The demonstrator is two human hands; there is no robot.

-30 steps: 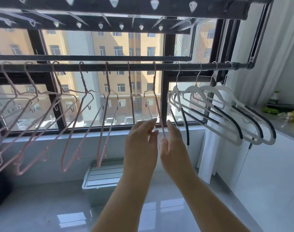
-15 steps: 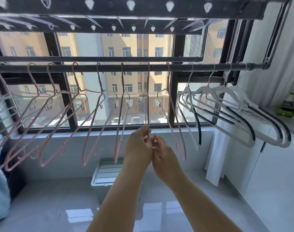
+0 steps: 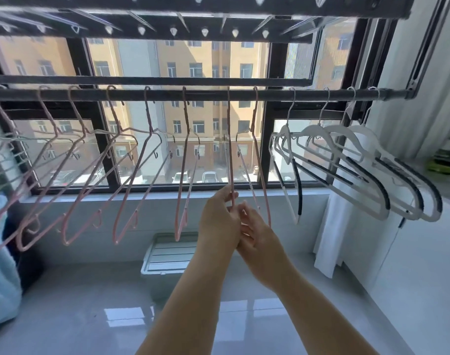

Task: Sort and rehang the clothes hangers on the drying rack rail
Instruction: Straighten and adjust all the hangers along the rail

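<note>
Head view. The pink hanger [image 3: 230,162] hung by its hook on the rail [image 3: 213,95], nearly edge-on. It sat between the pink row [image 3: 126,175] on its left and the next pink hanger [image 3: 263,180] just to its right. White hangers [image 3: 346,175] were bunched at the rail's right end, apart from the pinks.

Left hand [image 3: 218,221]: thumb and fingers pinched the pink hanger's lower end.
Right hand [image 3: 257,237]: fingers curled just under that pinch, touching the left hand. I could not tell whether it gripped the wire.

Judged step: straightening or shifting this hanger on the rail. Sorting looked mostly done, with pinks left and whites right.

Risks noted:
- The pinch sat at the bottom tip, well away from the hook. A sideways pull from there would likely twist the hanger rather than slide it, and the hook could bind or lift off the rail.
- The next pink hanger hung close, and its small side hooks could snag the held one.
- Thin wire, light pinch: a slip would swing it into its neighbours.
</note>
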